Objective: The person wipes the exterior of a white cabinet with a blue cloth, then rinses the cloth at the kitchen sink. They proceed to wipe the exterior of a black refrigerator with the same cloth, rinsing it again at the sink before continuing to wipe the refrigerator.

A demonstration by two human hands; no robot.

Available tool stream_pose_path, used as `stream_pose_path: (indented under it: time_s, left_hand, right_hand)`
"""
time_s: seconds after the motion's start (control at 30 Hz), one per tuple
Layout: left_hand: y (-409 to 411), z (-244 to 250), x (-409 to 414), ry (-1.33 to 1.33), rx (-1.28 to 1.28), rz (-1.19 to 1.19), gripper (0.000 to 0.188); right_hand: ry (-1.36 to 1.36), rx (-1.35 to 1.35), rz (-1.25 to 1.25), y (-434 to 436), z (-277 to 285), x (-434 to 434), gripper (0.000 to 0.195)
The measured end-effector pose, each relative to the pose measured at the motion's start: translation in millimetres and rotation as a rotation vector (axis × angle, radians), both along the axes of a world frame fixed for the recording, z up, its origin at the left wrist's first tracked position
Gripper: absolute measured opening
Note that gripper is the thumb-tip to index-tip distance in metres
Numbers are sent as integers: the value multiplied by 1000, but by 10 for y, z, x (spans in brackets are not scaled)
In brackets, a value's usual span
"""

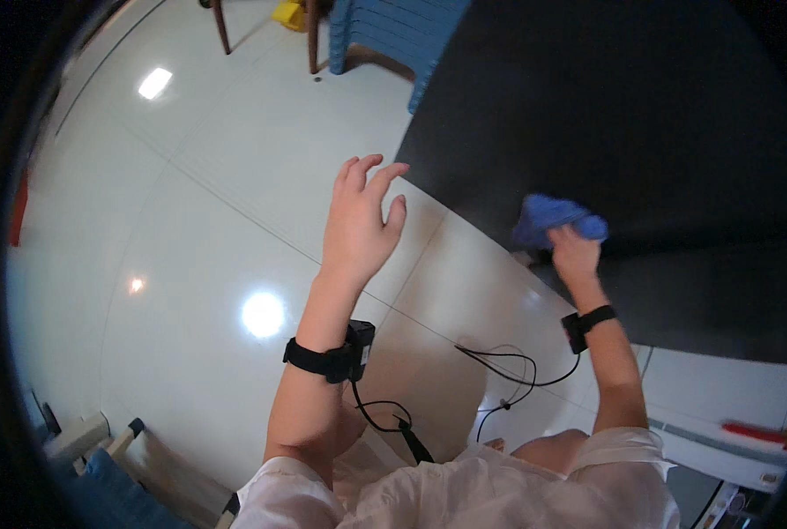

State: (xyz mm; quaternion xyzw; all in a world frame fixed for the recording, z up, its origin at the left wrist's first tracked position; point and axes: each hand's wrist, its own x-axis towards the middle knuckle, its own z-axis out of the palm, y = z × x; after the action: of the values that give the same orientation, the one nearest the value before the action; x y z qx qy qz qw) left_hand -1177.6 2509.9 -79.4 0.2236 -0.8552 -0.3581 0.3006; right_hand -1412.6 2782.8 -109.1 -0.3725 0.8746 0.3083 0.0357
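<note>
A bunched blue cloth [547, 218] is gripped in my right hand [577, 254] over the dark tabletop [631, 119], close to its near edge. The cloth looks slightly blurred, and my fingers are partly hidden by its folds. My left hand [360, 218] hangs in the air just off the table's left corner, holding nothing. Its fingers are apart and a little bent. Each wrist wears a black strap with a small box, the left box [361, 350] and the right box [574, 332], with thin black cables running from them.
A blue plastic chair [393, 33] stands against the table's far left side, beside wooden legs [312, 36] and a yellow object [291, 14]. Glossy pale floor tiles [221, 165] reflect lights. Loose black cable [532, 370] loops near my body. A red object [757, 433] lies at lower right.
</note>
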Motion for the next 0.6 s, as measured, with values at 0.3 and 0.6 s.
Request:
stream_pose_path:
  time_s: [0.3,0.6]
  left_hand:
    - [162,-49,-70,-37,-83,-85,34]
    - [186,-3,-110,-57,-1,-116,33]
  right_hand:
    - [731,-912,275,91,1269,-57,91]
    - [-10,-112,23,105,-961,-159,46]
